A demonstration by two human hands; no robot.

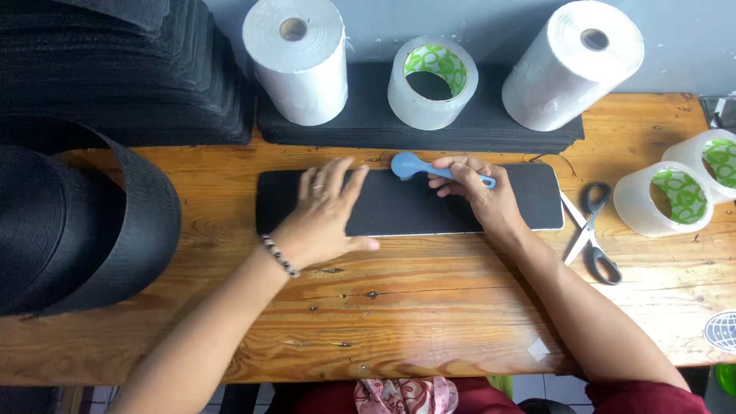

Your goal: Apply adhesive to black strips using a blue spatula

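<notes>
The left hand [326, 218] lies flat with fingers spread wide on a long black rectangular foam strip [406, 203] resting on the wooden table [429, 307]. The right hand [479, 192] pinches the handle of a small blue plastic rotary cutter [429, 169], its round head just beyond the left fingertips at the strip's far edge. Grey-handled scissors [590, 230] lie right of the right fingers

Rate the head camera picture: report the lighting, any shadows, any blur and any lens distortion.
Head view: soft, even light, no hard glare; only faint shadows under the left hand and the scissors. The black strip and stacked black material are so dark that their texture is mostly lost. Slight softness on the right hand and blue cutter. The wooden table edge bows, showing wide-angle distortion.
</notes>
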